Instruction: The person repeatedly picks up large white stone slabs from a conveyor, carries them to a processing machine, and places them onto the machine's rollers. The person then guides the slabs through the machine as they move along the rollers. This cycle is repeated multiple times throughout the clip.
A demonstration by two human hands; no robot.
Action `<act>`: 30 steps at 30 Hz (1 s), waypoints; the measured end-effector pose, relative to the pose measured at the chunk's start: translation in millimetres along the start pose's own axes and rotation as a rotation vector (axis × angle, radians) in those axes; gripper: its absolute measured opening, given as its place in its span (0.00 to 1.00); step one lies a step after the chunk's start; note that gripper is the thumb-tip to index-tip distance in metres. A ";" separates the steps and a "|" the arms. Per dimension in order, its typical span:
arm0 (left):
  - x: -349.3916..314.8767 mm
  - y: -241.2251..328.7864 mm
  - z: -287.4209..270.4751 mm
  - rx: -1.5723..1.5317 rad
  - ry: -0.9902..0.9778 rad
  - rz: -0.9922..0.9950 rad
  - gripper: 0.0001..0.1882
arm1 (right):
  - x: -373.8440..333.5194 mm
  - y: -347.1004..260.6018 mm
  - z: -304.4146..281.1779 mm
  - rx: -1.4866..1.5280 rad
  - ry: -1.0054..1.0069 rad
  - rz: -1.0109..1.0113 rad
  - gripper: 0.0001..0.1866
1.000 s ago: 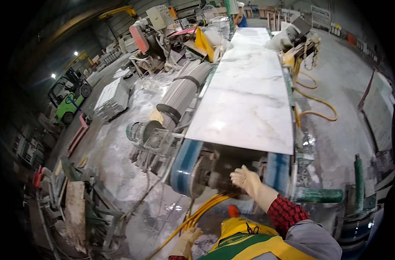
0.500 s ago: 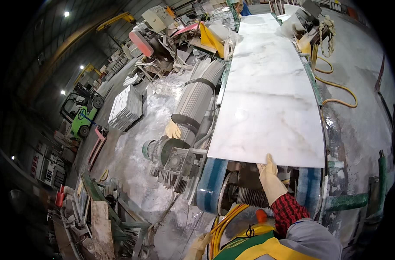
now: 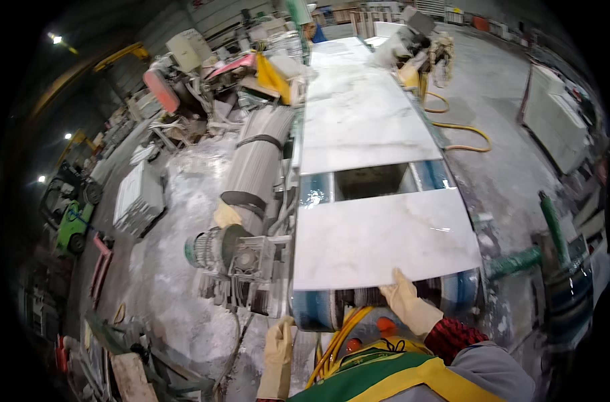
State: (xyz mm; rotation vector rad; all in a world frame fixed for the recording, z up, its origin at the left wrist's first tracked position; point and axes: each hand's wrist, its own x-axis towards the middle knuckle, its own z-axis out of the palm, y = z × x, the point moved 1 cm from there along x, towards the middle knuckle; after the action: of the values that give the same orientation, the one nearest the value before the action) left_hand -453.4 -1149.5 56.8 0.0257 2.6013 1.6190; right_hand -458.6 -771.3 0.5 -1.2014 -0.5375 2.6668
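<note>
A white, faintly veined marble slab (image 3: 385, 238) lies across the near end of a conveyor with blue belts (image 3: 316, 308). My right hand (image 3: 412, 307), in a cream rubber glove, grips the slab's near edge with some fingertips over the top; the rest of the fingers are hidden underneath. Beyond a gap, a longer white marble slab (image 3: 365, 114) rests on the same conveyor. My left hand (image 3: 277, 352), also gloved, is raised beside the near left belt end, its fingers loosely bent and apart from the slab, with nothing visible in it.
Left of the conveyor are a dusty motor (image 3: 214, 246), a ribbed grey roll-like bundle (image 3: 254, 157) and a cream glove (image 3: 227, 215). Yellow hoses (image 3: 342, 342) run below the belt end. Green pipes (image 3: 516, 262) stick out at right. Farther left stand stacked slabs (image 3: 139, 199) and a green forklift (image 3: 72, 226).
The near slab has come toward me, opening a gap before the far slab. My right hand moved with its edge. My left hand rose beside the belt. The view has shifted right.
</note>
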 end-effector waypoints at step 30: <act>188.4 208.6 161.2 0.854 -0.805 0.380 0.43 | -41.6 97.4 -175.4 -0.203 -0.168 -0.162 0.20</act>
State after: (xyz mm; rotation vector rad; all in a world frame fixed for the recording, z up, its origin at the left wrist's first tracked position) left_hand -634.7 -902.6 162.3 1.0129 2.4104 0.2578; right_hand -300.0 -828.6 -115.9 -0.9370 -0.9099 2.6368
